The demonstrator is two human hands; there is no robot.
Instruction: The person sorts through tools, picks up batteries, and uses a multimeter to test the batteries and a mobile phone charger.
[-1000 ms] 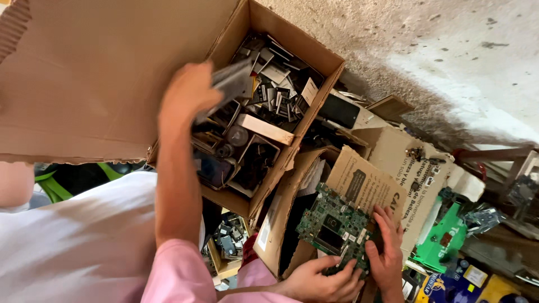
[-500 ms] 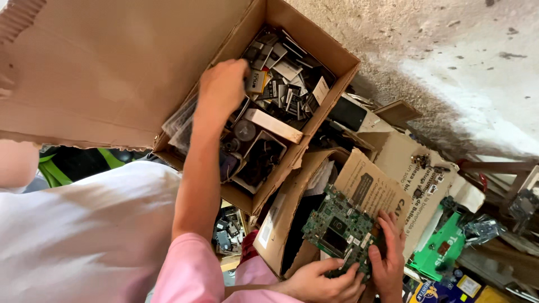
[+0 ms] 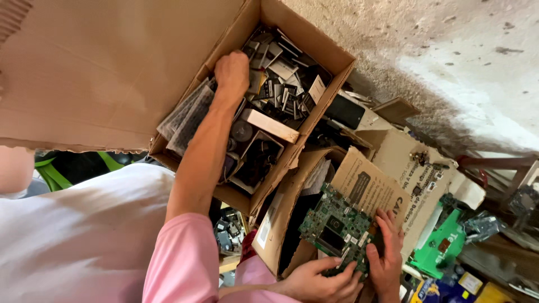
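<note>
Two hands: L fingers (image 3: 231,63) curled in parts box (image 3: 331,53), grip unclear; R fingers (image 3: 343,276) pinch circuit board (image 3: 334,227).

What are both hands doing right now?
Left hand: closed, holding the green circuit board.
Right hand: closed, gripping the same board's edge.

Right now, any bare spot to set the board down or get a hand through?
Bare: the concrete floor beyond the parts box, and the wide cardboard flap left of it. Crowded: the box itself, a pink-sleeved arm in it; the clutter around the circuit board.
</note>
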